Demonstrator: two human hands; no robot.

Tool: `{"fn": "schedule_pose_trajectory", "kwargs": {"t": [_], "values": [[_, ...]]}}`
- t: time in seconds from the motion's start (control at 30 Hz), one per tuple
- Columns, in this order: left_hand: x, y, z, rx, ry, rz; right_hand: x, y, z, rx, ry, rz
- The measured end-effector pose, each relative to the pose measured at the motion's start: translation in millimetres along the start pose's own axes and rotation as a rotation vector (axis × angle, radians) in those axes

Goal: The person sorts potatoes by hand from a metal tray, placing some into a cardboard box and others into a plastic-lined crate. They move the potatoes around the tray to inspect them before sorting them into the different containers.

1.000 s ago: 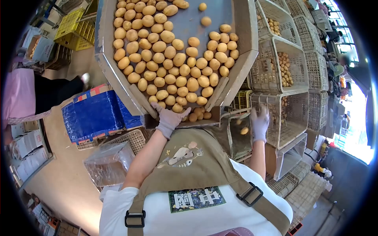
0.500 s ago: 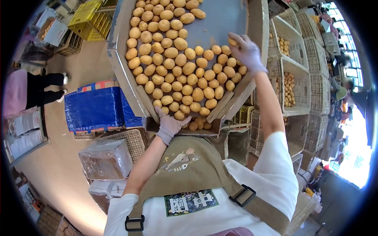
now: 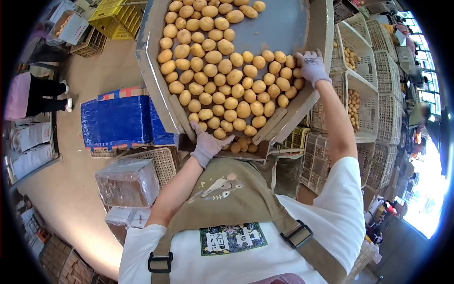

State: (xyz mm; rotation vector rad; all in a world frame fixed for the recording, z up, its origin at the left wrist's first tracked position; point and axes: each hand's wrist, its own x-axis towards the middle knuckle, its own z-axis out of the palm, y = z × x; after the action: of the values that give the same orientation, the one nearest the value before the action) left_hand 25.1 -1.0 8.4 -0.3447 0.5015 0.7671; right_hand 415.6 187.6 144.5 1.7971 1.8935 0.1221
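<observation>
Small yellow potatoes [image 3: 243, 110] cover most of a grey-bottomed sorting tray [image 3: 152, 61] in front of me. At the tray's narrow near mouth, my gloved left hand [image 3: 207, 146] is open, thumb and index finger spread beside the nearest potatoes. More potatoes [image 3: 243, 145] lie just below that mouth. My gloved right hand [image 3: 312, 67] is at the tray's right side wall, next to the outermost potatoes. Its fingers are curled, and whatever they may hold is hidden.
White plastic crates [image 3: 362, 106] with potatoes are stacked on the right. A blue-wrapped box [image 3: 117, 122] and a plastic-wrapped carton [image 3: 127, 182] stand to the left. Yellow crates [image 3: 115, 18] are at the upper left. Another person [image 3: 35, 94] stands at far left.
My right hand has moved right from above the potatoes, with a potato in its fingers, to the tray's side wall. My left hand stays at the mouth. The whole view has shifted slightly.
</observation>
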Motion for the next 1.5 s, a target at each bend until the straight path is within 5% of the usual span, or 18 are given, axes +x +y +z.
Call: {"fn": "schedule_pose_trajectory", "kwargs": {"t": [0.07,0.2,0.23,0.3,0.37,0.43,0.5,0.57,0.67,0.77,0.83,1.0,1.23,1.3,1.4,1.5], "values": [[0,2,2,-0.015,-0.017,0.003,-2,-1,-28,0.153,-0.079,-0.005],[-1,2,1,-0.060,0.028,0.002,-15,-14,12,1.063,0.309,0.076],[2,1,-1,-0.075,0.027,-0.006,-21,-24,23,1.525,0.319,0.047],[6,1,-5,-0.052,-0.027,-0.008,-57,-56,16,1.617,0.575,0.019],[4,4,-9,-0.035,-0.034,-0.015,-111,-64,-3,1.007,0.719,-0.103],[5,4,-10,-0.034,-0.001,-0.029,-171,-68,-3,0.786,0.789,-0.078],[4,2,-8,-0.042,-0.012,-0.037,-231,-72,33,1.028,0.801,0.146],[5,3,-7,-0.019,-0.058,-0.032,-296,-72,74,0.934,0.618,0.297],[5,4,-9,-0.033,-0.030,-0.068,-362,-89,117,0.616,-0.023,0.766],[5,3,-6,-0.004,-0.003,-0.055,-322,-121,65,0.659,0.443,0.496],[5,3,-7,0.015,-0.043,-0.064,-283,-151,14,0.777,0.548,0.311],[-6,10,-3,0.008,0.049,-0.088,-248,-192,4,0.769,0.498,0.070],[-10,12,-10,0.156,0.001,-0.044,-206,-188,6,0.494,0.505,0.168],[-10,12,-8,0.154,0.023,-0.041,-190,-183,-1,0.436,0.374,0.206],[-11,9,-6,0.185,0.066,-0.019,-179,-214,-19,0.437,0.373,-0.011],[-14,7,-2,0.182,0.196,-0.014,-182,-232,-10,0.555,-0.246,-0.124]]}}
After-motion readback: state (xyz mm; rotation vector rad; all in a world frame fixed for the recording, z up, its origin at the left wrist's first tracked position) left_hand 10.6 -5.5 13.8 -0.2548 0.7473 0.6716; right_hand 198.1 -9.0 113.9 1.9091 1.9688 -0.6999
